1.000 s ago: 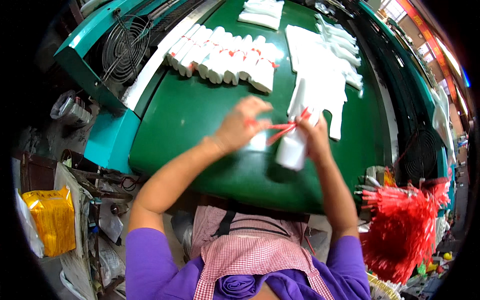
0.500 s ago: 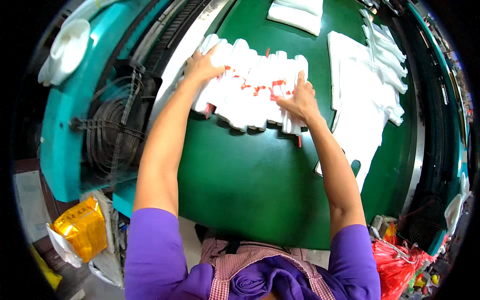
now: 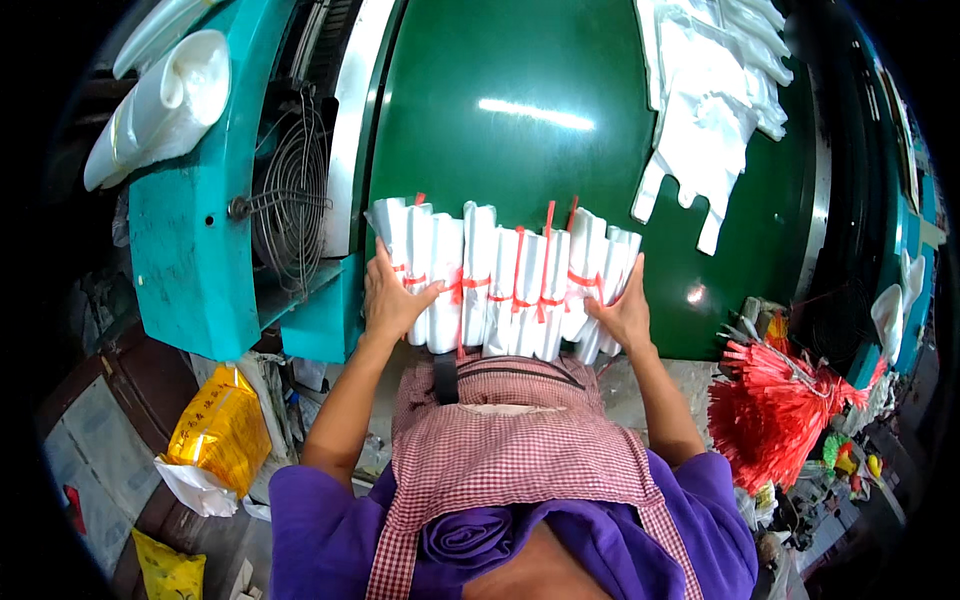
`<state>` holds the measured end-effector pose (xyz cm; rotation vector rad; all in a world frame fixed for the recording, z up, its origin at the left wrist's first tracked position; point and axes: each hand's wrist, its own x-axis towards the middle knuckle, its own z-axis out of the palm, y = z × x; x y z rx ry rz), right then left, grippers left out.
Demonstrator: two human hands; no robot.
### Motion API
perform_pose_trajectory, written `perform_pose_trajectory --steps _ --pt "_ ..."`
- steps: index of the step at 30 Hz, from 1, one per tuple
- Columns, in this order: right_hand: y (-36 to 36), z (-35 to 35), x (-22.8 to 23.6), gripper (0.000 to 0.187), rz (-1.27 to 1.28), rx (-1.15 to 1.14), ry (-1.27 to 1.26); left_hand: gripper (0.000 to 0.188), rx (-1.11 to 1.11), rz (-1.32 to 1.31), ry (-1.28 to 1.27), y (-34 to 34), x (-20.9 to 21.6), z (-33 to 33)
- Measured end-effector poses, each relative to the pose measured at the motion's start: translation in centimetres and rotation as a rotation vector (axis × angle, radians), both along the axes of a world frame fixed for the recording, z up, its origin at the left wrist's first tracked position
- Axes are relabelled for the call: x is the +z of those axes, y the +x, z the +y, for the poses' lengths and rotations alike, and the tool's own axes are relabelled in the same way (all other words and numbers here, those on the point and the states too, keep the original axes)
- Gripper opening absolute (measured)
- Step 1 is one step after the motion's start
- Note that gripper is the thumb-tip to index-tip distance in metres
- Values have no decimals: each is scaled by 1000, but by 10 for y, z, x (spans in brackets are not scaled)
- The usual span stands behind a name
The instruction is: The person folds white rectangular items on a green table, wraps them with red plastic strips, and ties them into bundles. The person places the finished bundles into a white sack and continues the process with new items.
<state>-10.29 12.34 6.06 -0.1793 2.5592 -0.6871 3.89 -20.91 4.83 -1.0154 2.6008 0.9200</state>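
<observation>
A row of several rolled white plastic-bag bundles [image 3: 507, 270], each tied round the middle with red strips, stands side by side at the near edge of the green tabletop [image 3: 450, 110], against my apron. My left hand [image 3: 392, 300] grips the left end of the row, its thumb laid across the front of the rolls. At the opposite end, my right hand [image 3: 627, 312] is curved round the outermost rolls, thumb toward the middle. Between them the two hands hold the row together. Some red strip ends stick up above the rolls.
Flat white vest-handled plastic bags [image 3: 700, 130] lie in a pile at the table's far right. To the left are a caged fan [image 3: 295, 205] and a teal machine housing [image 3: 190, 270]. A bunch of red strips [image 3: 775, 410] hangs at the right near corner.
Both hands have drawn the row of bundles from mid-table to the near edge, against my apron. The view has shifted too, and the white stack at the far end is out of view.
</observation>
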Motion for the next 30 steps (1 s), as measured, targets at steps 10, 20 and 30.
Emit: perform_pose_trajectory --steps 10,20,30 --pt "49 -71 -22 98 26 53 -135 105 -19 84 165 -3 -22 57" --pt "15 -65 28 102 -4 415 -727 107 376 339 119 45 59 94" --pt "121 -187 120 105 127 943 -851 102 881 586 -200 219 180 87"
